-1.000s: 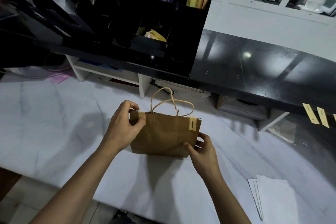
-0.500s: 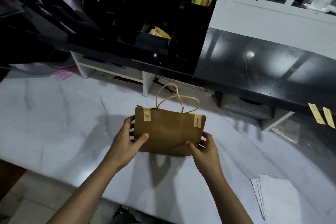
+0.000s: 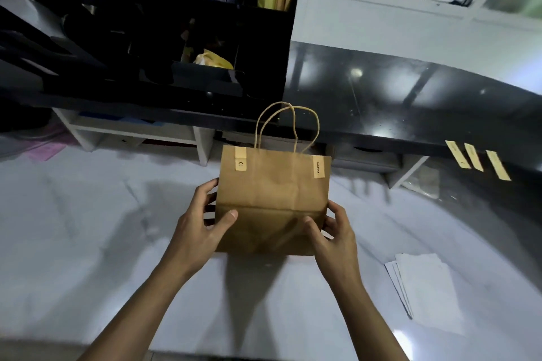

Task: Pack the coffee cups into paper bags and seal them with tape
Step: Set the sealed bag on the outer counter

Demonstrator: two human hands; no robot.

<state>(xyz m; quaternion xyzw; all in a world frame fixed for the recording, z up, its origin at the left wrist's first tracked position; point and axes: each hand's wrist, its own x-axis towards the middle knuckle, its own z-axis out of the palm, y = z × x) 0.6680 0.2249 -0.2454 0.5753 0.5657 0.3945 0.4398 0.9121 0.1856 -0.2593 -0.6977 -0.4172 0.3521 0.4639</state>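
Observation:
A brown paper bag [image 3: 272, 193] with twisted handles is held upright above the white marble counter [image 3: 88, 228]. Two pale tape strips close its top edge, one at the left [image 3: 240, 158] and one at the right [image 3: 318, 166]. My left hand [image 3: 202, 226] grips the bag's lower left side, thumb on the front and fingers behind. My right hand [image 3: 334, 231] grips the lower right corner the same way. The bag's contents are hidden.
Three spare tape strips [image 3: 476, 160] hang from the edge of the black shelf [image 3: 410, 102] at right. A stack of white papers [image 3: 425, 287] lies on the counter at lower right. A black organizer [image 3: 176, 47] with supplies stands behind.
My left hand left the top left tape strip and dropped to the bag's lower left side. Both hands then lifted the bag and brought it nearer.

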